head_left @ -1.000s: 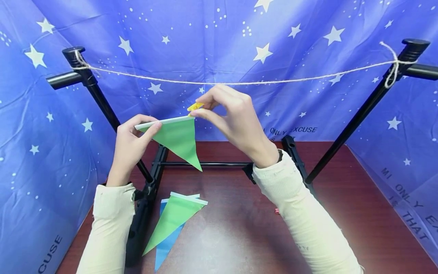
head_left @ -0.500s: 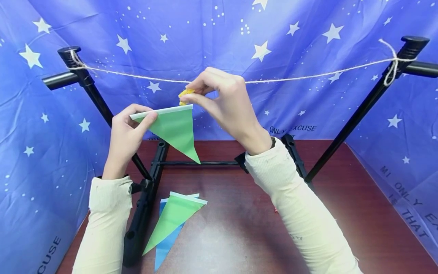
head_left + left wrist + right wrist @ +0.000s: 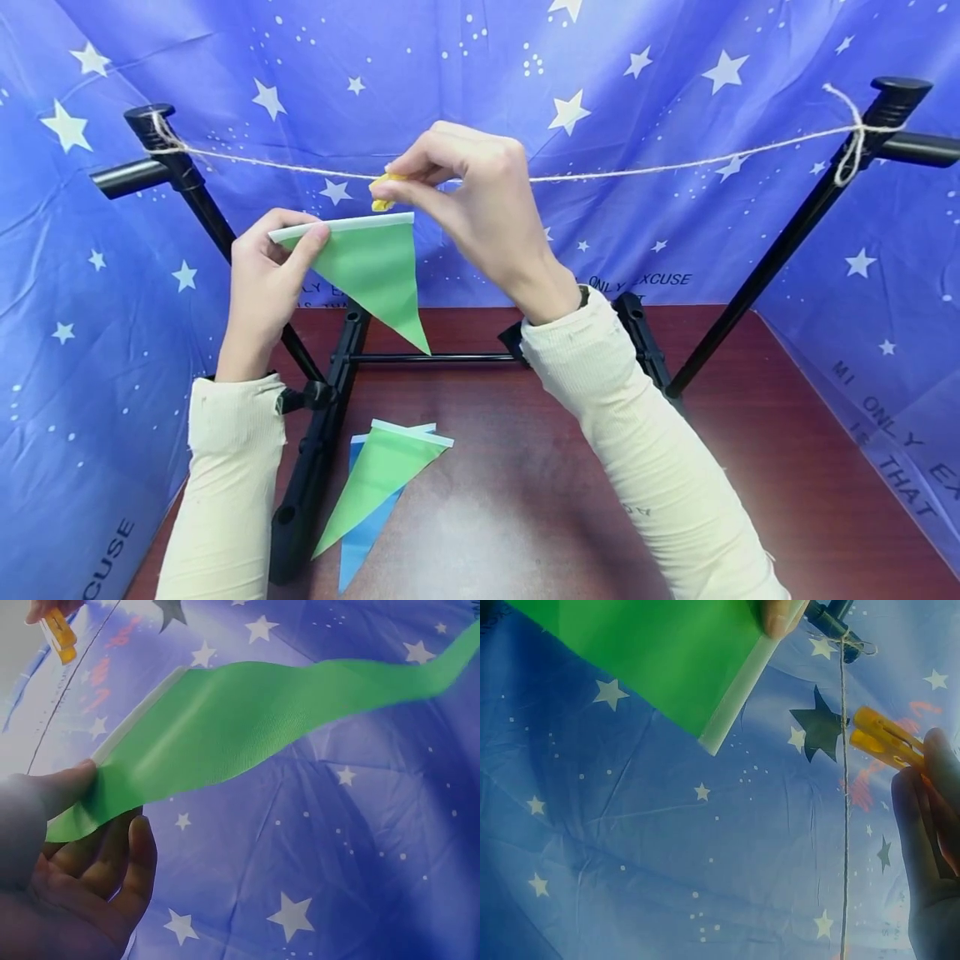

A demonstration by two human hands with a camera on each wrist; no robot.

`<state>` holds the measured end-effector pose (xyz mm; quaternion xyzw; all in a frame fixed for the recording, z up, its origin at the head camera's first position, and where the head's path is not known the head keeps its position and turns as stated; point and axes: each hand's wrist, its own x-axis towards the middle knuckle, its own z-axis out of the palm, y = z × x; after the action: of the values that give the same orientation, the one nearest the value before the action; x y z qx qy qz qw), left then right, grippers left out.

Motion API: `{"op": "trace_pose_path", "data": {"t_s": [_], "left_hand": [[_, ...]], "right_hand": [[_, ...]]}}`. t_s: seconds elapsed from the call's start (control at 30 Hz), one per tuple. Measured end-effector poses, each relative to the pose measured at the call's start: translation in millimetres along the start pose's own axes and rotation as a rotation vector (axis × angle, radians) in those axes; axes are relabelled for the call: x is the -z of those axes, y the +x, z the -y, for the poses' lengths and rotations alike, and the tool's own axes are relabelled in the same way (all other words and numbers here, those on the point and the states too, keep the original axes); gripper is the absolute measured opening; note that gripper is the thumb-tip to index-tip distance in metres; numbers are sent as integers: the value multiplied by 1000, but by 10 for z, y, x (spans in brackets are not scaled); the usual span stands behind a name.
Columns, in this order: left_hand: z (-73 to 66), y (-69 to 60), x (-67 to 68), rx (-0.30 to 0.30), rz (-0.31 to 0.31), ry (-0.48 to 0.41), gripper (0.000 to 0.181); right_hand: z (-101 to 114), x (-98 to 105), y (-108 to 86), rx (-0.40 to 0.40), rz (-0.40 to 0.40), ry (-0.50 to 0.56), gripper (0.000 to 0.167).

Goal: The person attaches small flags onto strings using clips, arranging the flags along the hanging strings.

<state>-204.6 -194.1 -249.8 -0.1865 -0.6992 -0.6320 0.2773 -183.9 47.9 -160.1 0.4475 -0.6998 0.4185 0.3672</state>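
Note:
A green triangular pennant (image 3: 375,271) with a white top band hangs from my left hand (image 3: 266,279), which pinches the band's left end between thumb and fingers. My right hand (image 3: 480,204) pinches a yellow clothespin (image 3: 384,192) just above the band. In the right wrist view the clothespin (image 3: 885,741) is apart from the pennant (image 3: 652,652), its tip close to the string (image 3: 845,825); whether they touch I cannot tell. In the left wrist view the pennant (image 3: 217,720) stretches out sideways from the thumb.
The string (image 3: 637,172) is tied between two black posts, the left post (image 3: 198,196) and the right post (image 3: 780,233). On the red-brown table lie another green pennant (image 3: 382,475) and a blue pennant (image 3: 363,546) under it. A black crossbar (image 3: 435,358) joins the stand's base.
Both hands have risen and shifted left, carrying the pennant and the clothespin up toward the string. The clothespin has moved from the pennant's right corner to above its band.

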Motion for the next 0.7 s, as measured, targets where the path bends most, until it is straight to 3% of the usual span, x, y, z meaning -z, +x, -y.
{"op": "trace_pose_path", "data": {"t_s": [0.7], "left_hand": [[-87, 150, -19, -4, -15, -81, 7]], "right_hand": [[-25, -93, 218, -18, -29, -5, 17]]}}
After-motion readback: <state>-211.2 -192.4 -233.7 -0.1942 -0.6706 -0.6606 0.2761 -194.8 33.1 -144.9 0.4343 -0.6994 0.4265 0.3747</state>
